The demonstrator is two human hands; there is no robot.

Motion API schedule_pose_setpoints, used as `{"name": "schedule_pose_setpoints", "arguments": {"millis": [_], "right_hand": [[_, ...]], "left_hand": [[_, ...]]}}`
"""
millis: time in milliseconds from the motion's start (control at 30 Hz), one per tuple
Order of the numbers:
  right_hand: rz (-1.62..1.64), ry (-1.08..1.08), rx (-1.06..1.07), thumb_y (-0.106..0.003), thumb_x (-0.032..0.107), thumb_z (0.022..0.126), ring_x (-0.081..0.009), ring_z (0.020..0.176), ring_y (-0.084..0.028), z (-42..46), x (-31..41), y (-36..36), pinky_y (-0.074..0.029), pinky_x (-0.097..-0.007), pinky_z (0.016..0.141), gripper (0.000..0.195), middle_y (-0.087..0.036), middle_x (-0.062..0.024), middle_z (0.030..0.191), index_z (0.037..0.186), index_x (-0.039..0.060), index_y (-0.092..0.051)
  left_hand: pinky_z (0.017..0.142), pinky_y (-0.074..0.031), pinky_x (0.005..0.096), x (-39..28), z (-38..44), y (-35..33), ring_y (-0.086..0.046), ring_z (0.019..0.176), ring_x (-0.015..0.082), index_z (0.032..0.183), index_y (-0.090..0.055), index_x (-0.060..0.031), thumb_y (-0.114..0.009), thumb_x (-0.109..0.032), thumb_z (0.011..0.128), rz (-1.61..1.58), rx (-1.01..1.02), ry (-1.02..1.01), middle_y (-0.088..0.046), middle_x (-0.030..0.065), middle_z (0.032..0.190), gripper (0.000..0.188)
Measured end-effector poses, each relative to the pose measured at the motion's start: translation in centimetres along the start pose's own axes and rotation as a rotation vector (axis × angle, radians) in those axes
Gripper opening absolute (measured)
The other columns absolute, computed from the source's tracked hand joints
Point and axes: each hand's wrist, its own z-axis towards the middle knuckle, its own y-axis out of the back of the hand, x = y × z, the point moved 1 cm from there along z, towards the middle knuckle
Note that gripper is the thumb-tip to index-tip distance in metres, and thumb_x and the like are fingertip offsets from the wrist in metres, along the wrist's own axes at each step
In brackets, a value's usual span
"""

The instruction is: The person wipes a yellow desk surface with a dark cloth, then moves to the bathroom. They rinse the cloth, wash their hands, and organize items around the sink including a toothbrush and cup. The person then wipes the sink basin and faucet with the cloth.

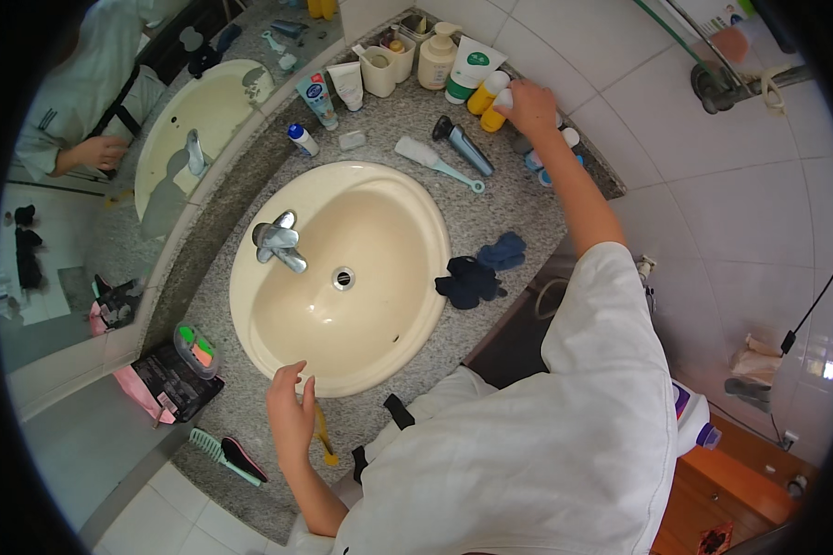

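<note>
At the back right corner of the granite counter, my right hand (pixel 529 109) has its fingers at the white cap of a yellow bottle (pixel 492 121); whether it grips the cap is hard to tell. A second yellow bottle (pixel 482 97) and a white-and-green tube (pixel 470 69) stand beside it. My left hand (pixel 291 409) is over the near left rim of the cream washbasin (pixel 361 277), fingers apart and holding nothing. Just right of it lies a yellow-handled item (pixel 325 437). An electric shaver (pixel 466 144) and a pale blue-handled brush (pixel 441 164) lie behind the basin.
A chrome faucet (pixel 280 241) stands on the basin. Dark cloths (pixel 468 282) lie over its right edge. A pump bottle (pixel 437 57), cups and tubes line the back. At left are a black-and-pink pouch (pixel 173 381), a clear case (pixel 196 352) and hairbrushes (pixel 225 458). A mirror borders the counter.
</note>
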Motion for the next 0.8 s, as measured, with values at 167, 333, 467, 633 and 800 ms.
{"name": "schedule_pose_setpoints", "arguments": {"millis": [167,333,467,633,800], "right_hand": [[0.029,-0.061,0.089,-0.079,0.038,0.074,-0.0295,0.088,-0.066,0.8,-1.4,-0.9,-0.053,-0.0415,0.076,0.043,-0.067,-0.0125,0.094,0.097,0.005,-0.066],[0.007,-0.092,0.159,-0.083,0.027,0.069,-0.0306,0.093,-0.065,0.4,-2.7,0.3,-0.052,-0.0429,0.08,0.042,-0.068,-0.0128,0.097,0.102,0.0074,-0.068],[-0.092,0.012,0.15,-0.085,0.015,0.064,-0.0303,0.093,-0.064,0.2,-3.3,-0.2,-0.052,-0.0426,0.078,0.041,-0.066,-0.0118,0.097,0.102,0.0103,-0.068],[-0.117,0.072,-0.022,-0.075,0.009,0.072,-0.029,0.091,-0.064,-0.6,-3.3,-0.9,-0.051,-0.0413,0.074,0.023,-0.062,-0.0116,0.093,0.094,0.0105,-0.068],[-0.132,0.107,0.051,-0.068,0.007,0.078,-0.0291,0.093,-0.063,-0.3,-3.3,-0.6,-0.05,-0.0426,0.075,0.021,-0.06,-0.0117,0.098,0.099,0.0117,-0.067]], "left_hand": [[0.077,-0.048,0.0405,1.2,-0.4,0.3,-0.061,0.086,0.0313,0.111,-0.063,-0.0005,-0.066,-0.005,0.085,0.042,0.008,0.025,-0.064,0.0158,0.102,0.027],[0.077,-0.049,0.0411,1.2,-0.8,-0.2,-0.062,0.086,0.0322,0.111,-0.063,-0.0007,-0.066,-0.005,0.084,0.023,0.05,0.055,-0.064,0.0162,0.103,0.028],[0.076,-0.049,0.0411,0.8,-0.4,-0.6,-0.062,0.085,0.0323,0.11,-0.063,-0.0005,-0.066,-0.004,0.084,-0.004,0.033,0.026,-0.064,0.0164,0.102,0.027],[0.076,-0.049,0.041,1.0,-0.4,-0.4,-0.062,0.084,0.0321,0.11,-0.063,-0.0002,-0.066,-0.004,0.083,0.02,-0.009,-0.003,-0.064,0.0166,0.099,0.027],[0.078,-0.048,0.0408,1.4,-0.8,-0.1,-0.062,0.085,0.0322,0.111,-0.063,-0.0003,-0.066,-0.004,0.083,0.015,0.026,0.033,-0.063,0.0162,0.101,0.028]]}}
